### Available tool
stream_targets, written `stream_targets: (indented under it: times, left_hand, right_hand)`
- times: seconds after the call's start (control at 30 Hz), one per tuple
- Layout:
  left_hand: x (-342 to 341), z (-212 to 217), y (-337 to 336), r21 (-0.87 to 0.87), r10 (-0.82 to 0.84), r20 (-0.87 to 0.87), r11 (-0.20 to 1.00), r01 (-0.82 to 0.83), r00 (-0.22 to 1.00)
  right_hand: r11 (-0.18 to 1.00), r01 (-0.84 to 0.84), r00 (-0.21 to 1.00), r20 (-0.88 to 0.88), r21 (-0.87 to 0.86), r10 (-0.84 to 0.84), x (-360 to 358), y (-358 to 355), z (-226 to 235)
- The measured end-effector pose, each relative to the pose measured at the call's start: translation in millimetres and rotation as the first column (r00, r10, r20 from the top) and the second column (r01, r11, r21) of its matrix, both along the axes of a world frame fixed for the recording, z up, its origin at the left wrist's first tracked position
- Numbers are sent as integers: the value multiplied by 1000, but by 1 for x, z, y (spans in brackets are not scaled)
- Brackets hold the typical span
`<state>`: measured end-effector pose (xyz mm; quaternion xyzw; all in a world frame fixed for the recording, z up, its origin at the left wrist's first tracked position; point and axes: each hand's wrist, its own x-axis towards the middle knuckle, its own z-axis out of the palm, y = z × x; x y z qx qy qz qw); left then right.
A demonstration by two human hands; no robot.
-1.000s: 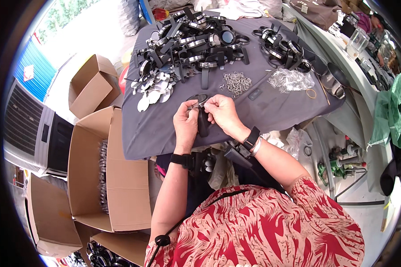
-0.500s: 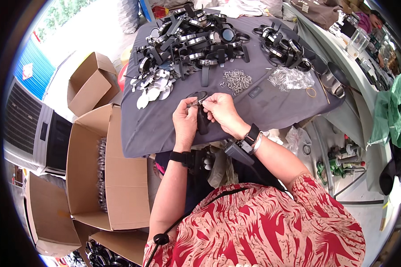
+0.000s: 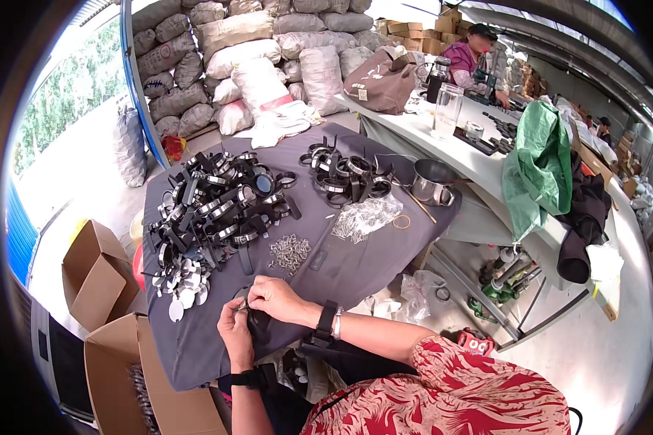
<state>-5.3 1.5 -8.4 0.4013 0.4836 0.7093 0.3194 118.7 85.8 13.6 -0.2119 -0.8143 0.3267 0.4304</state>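
Note:
My left hand [image 3: 235,335] and my right hand [image 3: 274,299] meet at the near edge of a table under a grey cloth [image 3: 341,272]. Together they grip a black strap piece with a small metal part [image 3: 252,317]. Just beyond my hands lies a small heap of metal clips [image 3: 289,251]. To the left sit several round silver discs [image 3: 183,283]. A large pile of black straps with rings [image 3: 216,205] fills the far left of the cloth. My right wrist wears a black watch.
A second pile of ringed straps [image 3: 345,174], a clear bag of small parts [image 3: 366,217] and a steel pot [image 3: 432,181] sit further back. Open cardboard boxes [image 3: 149,384] stand at my left. Stuffed sacks [image 3: 254,43] are stacked behind; another person [image 3: 477,58] works at a far table.
The view has tilted up, showing more of the room. My hands stay together on the strap piece at the near table edge.

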Motion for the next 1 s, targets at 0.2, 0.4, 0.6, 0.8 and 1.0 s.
stream_targets:
  times: [0.2, 0.4, 0.6, 0.8, 1.0]
  left_hand:
    - [-7, 9, -9, -116, -79, 89, 989, 89, 993]
    - [-6, 23, -6, -213, -106, -39, 972, 95, 994]
    - [1, 27, -6, -289, 50, 105, 957, -18, 993]
    - [1, 25, -9, -377, 108, 109, 924, -60, 988]
    - [-9, 34, -10, -356, -35, 71, 933, 58, 997]
  right_hand:
    - [966, -224, 970, 61, -131, 233, 2, 19, 6]
    - [969, -244, 943, 243, 38, 228, 3, 35, 19]
    - [976, -55, 961, 275, 212, -6, 15, 18, 15]
    - [843, 386, 581, 611, 374, -537, 73, 45, 26]
    - [858, 473, 462, 772, 201, -436, 88, 67, 31]
